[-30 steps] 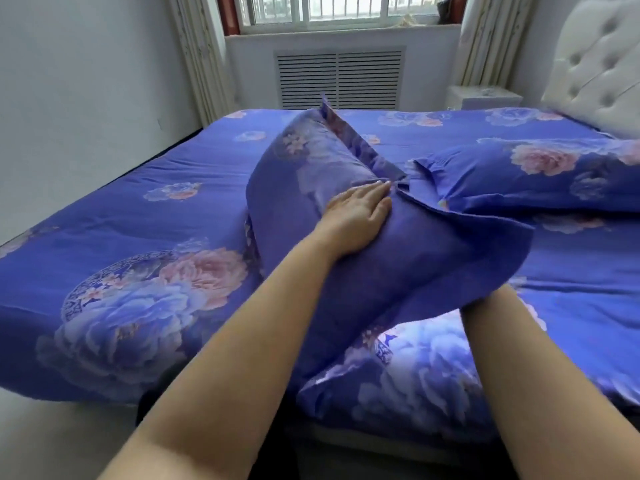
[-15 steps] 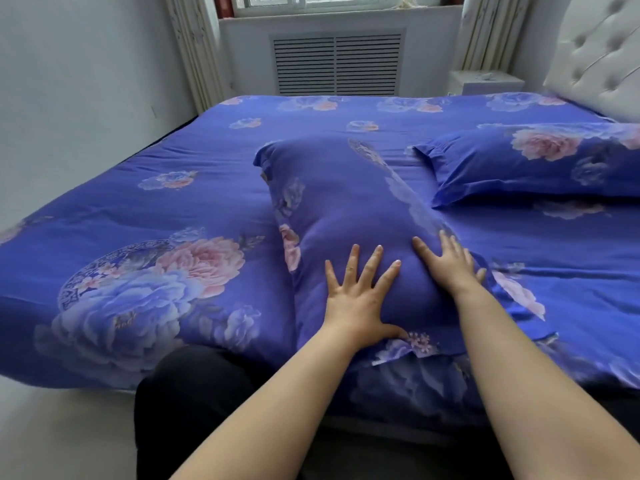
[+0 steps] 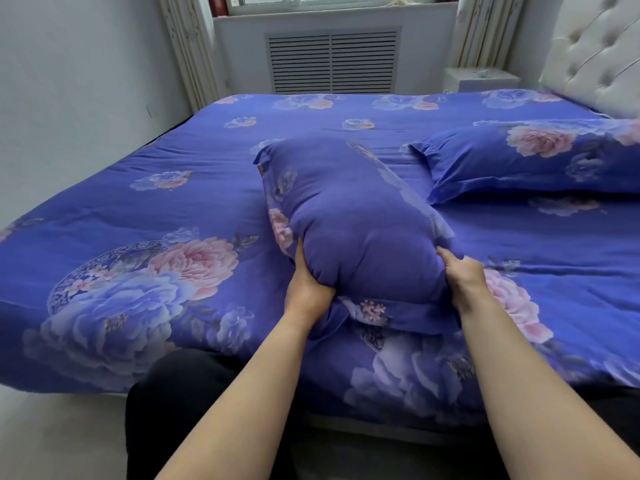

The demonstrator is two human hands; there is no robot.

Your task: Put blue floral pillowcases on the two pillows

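Note:
A pillow in a blue floral pillowcase [image 3: 353, 216] lies lengthwise on the bed, its near end raised. My left hand [image 3: 306, 282] grips the near left corner, fingers curled under it. On the near right corner my right hand [image 3: 460, 275] grips the fabric, thumb on top. The case's flap hangs loose under the near end. A second pillow in the same blue floral case [image 3: 540, 157] lies flat at the right, by the headboard.
The bed [image 3: 138, 209] carries a blue floral cover and fills most of the view. A white tufted headboard [image 3: 595, 53] stands at the right, a white nightstand [image 3: 481, 79] beside it. Beyond the bed are a radiator grille [image 3: 332, 62], curtains and a window.
Both hands lay flat with spread fingers on the pillow half a second ago; now they grip its near corners. A second ago the pillow was held up off the bed.

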